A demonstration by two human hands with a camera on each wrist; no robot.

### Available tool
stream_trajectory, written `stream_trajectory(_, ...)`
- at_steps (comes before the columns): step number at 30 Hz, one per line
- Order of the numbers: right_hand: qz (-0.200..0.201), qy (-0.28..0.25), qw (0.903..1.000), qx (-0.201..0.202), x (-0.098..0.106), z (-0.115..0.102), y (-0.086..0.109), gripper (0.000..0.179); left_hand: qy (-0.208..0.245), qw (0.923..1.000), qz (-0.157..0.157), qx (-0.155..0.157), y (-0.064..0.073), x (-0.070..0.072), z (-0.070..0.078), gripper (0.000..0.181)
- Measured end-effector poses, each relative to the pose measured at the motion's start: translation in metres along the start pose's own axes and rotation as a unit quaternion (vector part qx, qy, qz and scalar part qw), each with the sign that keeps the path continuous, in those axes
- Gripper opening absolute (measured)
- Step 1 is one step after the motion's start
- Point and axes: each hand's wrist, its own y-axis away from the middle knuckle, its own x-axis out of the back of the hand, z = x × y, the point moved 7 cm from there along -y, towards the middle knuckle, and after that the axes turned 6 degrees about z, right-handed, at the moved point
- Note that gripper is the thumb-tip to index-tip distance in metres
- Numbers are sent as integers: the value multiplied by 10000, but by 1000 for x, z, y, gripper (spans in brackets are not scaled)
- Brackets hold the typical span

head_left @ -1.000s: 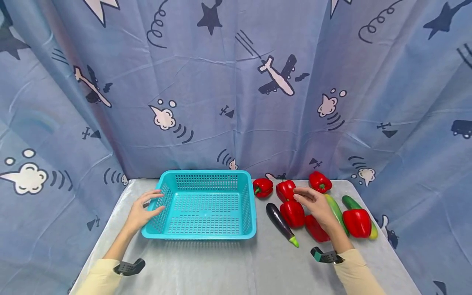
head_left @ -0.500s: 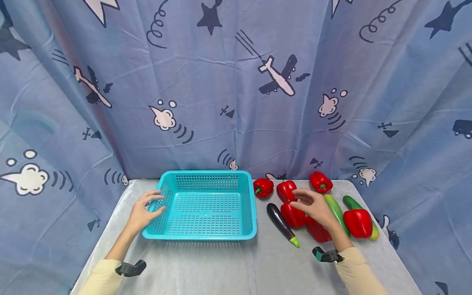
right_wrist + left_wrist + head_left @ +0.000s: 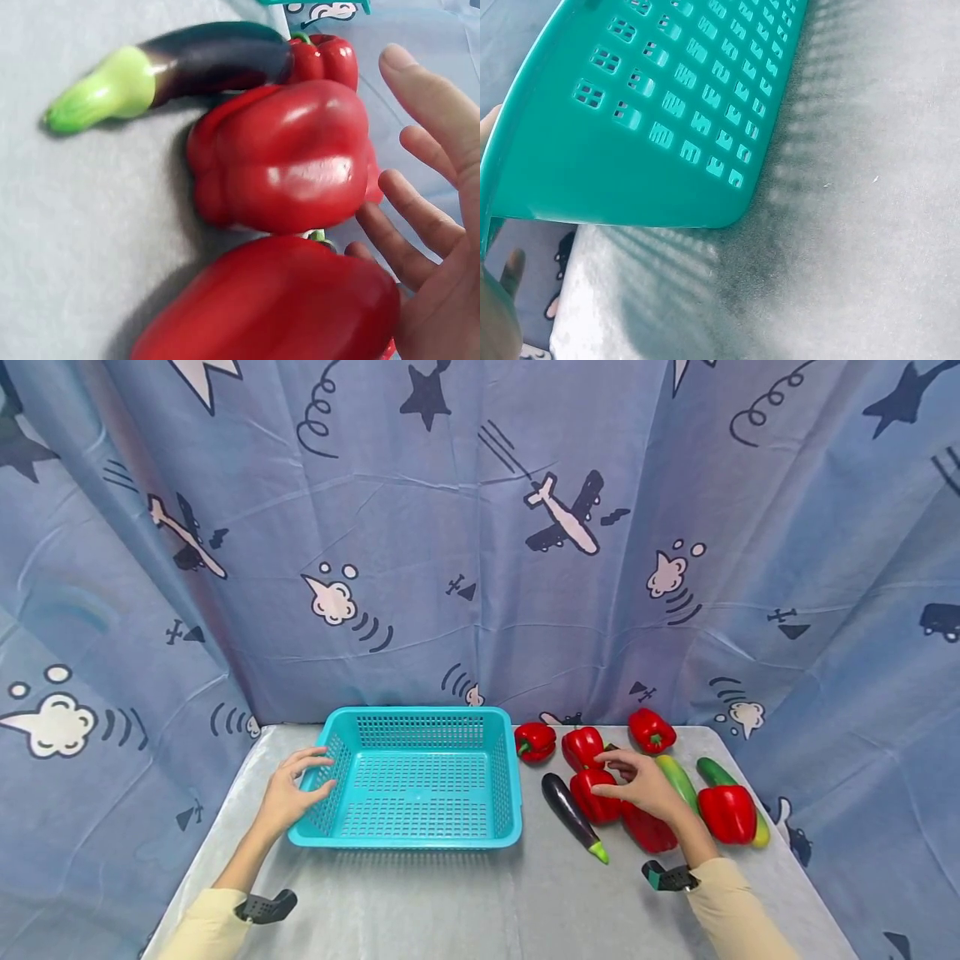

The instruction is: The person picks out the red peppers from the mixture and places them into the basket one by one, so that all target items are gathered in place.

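Note:
A turquoise slotted basket stands on the left half of the table with nothing in it. My left hand is at its left rim, thumb and fingers spread apart; the left wrist view shows only bits of that hand beside the basket wall. My right hand hovers among red bell peppers, holding nothing. Its thumb lies over one bell pepper, and another pepper sits below the palm. In the right wrist view the spread fingers are right beside the blocky bell pepper.
A dark eggplant lies between basket and peppers. More red peppers sit along the back edge. Green-yellow cucumber-like vegetables and another pepper lie at the right. Patterned blue cloth hangs behind the table.
My right hand has shifted slightly right, its thumb and fingers spreading wider, and a small dark bit now shows behind its fingers. The left hand, basket and vegetables have stayed put.

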Motion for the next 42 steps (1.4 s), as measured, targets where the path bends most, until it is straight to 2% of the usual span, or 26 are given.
stream_trajectory(12, -365, 234, 9978, -494, -4, 11, 1, 59, 144, 9997, -82, 166, 1, -2, -2, 31)
stream_trajectory(25, -451, 678, 9956, -474, -8, 15, -5, 62, -9, 9995, -31, 325, 3, -1, -5, 27)
stream_trajectory(32, -560, 885, 9926, -621, -11, 13, -6, 68, -33, 9995, -57, 324, 2, -1, -4, 27)
stream_trajectory(42, -764, 935, 9911, -556, -16, 11, -7, 68, -13, 9996, -73, 254, 3, -1, -3, 26)
